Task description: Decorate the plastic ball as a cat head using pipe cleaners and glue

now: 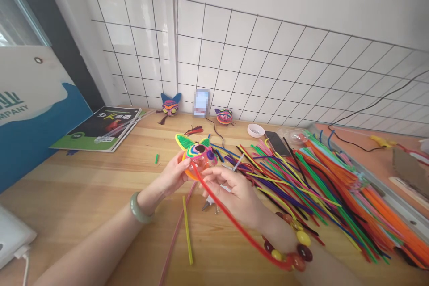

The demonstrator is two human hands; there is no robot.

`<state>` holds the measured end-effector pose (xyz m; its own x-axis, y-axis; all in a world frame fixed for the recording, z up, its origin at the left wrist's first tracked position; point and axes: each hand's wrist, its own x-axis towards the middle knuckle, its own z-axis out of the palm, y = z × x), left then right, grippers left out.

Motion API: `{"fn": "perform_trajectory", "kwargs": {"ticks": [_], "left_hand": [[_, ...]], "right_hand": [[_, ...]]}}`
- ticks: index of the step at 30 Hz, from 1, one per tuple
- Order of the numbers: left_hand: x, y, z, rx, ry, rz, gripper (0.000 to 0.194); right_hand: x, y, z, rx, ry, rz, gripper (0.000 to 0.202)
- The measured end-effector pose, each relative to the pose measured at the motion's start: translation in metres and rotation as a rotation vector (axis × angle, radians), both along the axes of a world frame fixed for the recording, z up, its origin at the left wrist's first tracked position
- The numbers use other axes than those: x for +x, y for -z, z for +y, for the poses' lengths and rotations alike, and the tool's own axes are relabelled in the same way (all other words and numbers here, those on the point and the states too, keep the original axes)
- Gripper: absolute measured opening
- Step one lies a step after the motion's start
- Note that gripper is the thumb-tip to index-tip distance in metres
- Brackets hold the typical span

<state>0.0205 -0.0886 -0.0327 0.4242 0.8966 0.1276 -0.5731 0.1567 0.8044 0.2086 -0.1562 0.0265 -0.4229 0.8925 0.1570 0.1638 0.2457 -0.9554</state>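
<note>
My left hand (176, 172) is closed on a small animal mask (196, 149) with green, yellow-edged ears. Bands of coloured pipe cleaner cover its upper part, while the lower part shows clear plastic. A long red pipe cleaner (231, 216) runs from the mask's lower front across my right hand toward the wrist. My right hand (231, 187) has bent fingers at that pipe cleaner, close beside the mask; its grip is partly hidden. Under this hand lies a glue gun (209, 201), mostly covered. A yellow pipe cleaner (187, 230) rests on the table below the mask.
Many loose pipe cleaners (284, 178) spread to the right, beside orange bundles (335, 174). Two finished-looking masks, one blue-eared (170, 105) and one pink (224, 117), stand by the wall near a phone (201, 103). A white bowl (256, 130) and a magazine (100, 127) lie farther back.
</note>
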Motion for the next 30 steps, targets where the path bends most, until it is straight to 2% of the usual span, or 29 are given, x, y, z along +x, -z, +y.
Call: {"fn": "perform_trajectory", "kwargs": {"ticks": [3,7,9,11,13,16,18,21,23,24,26,28,30], "left_hand": [[-0.003,-0.001,0.004,-0.022,-0.023,0.009,0.046],[-0.010,0.002,0.013,-0.118,-0.076,-0.005,0.054],[-0.012,0.003,0.015,-0.139,-0.066,-0.022,0.055],[-0.013,0.004,0.016,-0.134,-0.046,-0.031,0.057],[-0.012,0.004,0.014,-0.096,-0.029,-0.025,0.058],[-0.008,0.003,0.011,-0.027,-0.008,-0.006,0.057],[-0.005,0.002,0.007,-0.009,0.001,-0.003,0.053],[0.000,0.000,0.002,-0.022,-0.012,0.002,0.041],[0.003,-0.001,0.000,-0.032,-0.031,0.014,0.035],[0.005,-0.002,-0.001,-0.035,-0.038,0.017,0.033],[0.007,-0.003,-0.003,-0.047,-0.050,0.013,0.033],[0.008,-0.004,-0.004,-0.060,-0.052,0.008,0.032],[0.009,-0.004,-0.005,-0.061,-0.048,0.012,0.030]], "right_hand": [[0.005,-0.001,-0.003,-0.195,-0.111,0.067,0.031],[0.027,-0.001,0.000,-0.278,-0.208,0.047,0.033],[0.043,-0.002,0.005,-0.331,-0.185,0.026,0.037],[0.060,-0.004,0.012,-0.346,-0.051,-0.053,0.041],[0.074,-0.008,0.018,-0.328,0.040,-0.042,0.043],[0.078,-0.018,0.022,-0.283,-0.014,0.060,0.042],[0.067,-0.024,0.018,-0.250,-0.085,0.036,0.041],[0.037,-0.028,0.008,-0.092,-0.112,-0.184,0.039],[0.018,-0.023,0.003,0.201,0.009,-0.377,0.032],[0.010,-0.020,0.002,0.390,0.071,-0.446,0.027],[0.000,-0.011,0.003,0.662,0.156,-0.543,0.021],[-0.005,-0.004,0.005,0.815,0.225,-0.592,0.021],[-0.007,0.000,0.008,0.894,0.271,-0.629,0.023]]}}
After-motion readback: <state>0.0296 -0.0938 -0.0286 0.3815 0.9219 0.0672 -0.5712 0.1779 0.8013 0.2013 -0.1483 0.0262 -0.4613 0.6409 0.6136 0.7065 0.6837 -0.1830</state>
